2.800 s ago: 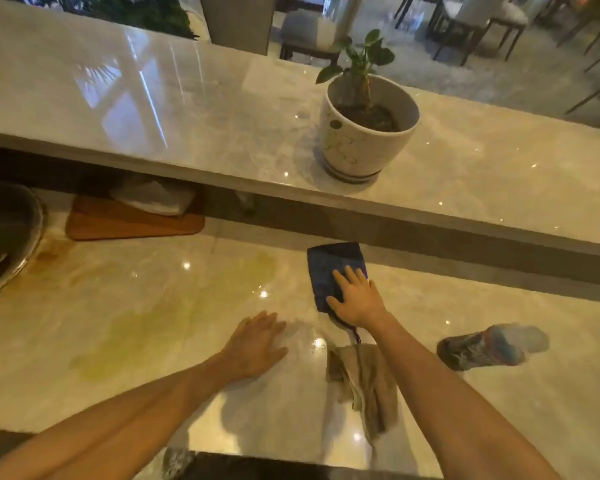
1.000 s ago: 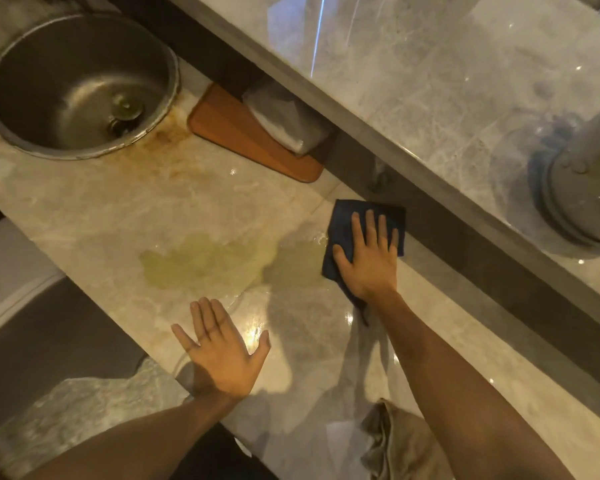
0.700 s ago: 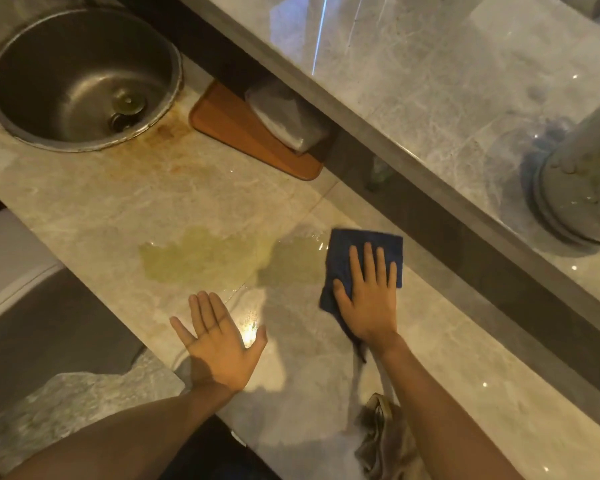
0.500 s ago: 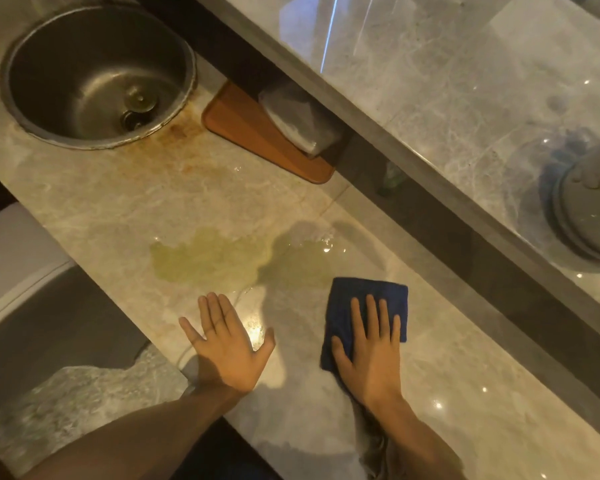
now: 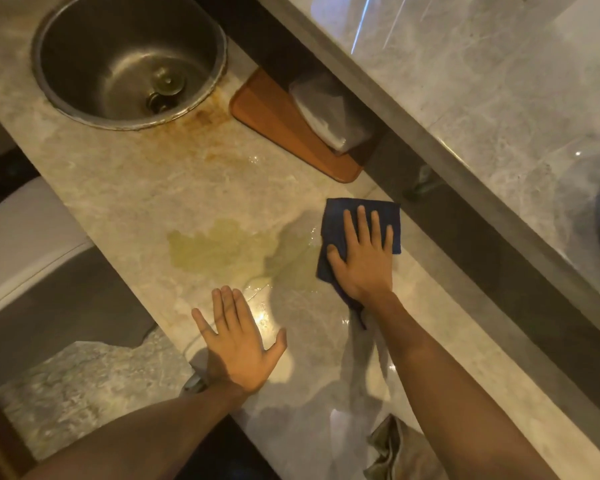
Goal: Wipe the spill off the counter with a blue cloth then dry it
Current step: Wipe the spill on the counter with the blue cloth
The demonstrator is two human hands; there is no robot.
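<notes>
A yellowish-green spill (image 5: 222,247) spreads over the pale marble counter (image 5: 146,188). At the spill's right end lies a folded blue cloth (image 5: 340,216), pressed flat under the palm and spread fingers of my right hand (image 5: 364,261). My left hand (image 5: 238,341) rests flat on the counter near its front edge, just below the spill, holding nothing. A crumpled beige cloth (image 5: 395,452) lies at the bottom beside my right forearm.
A round steel sink (image 5: 129,57) is set into the counter at upper left, with rusty stains beside it. An orange board (image 5: 284,126) carrying a white wrapped bundle (image 5: 329,112) sits under the raised marble ledge (image 5: 465,81). The counter's front edge drops off at left.
My right hand has pushed the blue cloth away from me, back up toward the ledge at the spill's right end. My left hand stays planted on the counter.
</notes>
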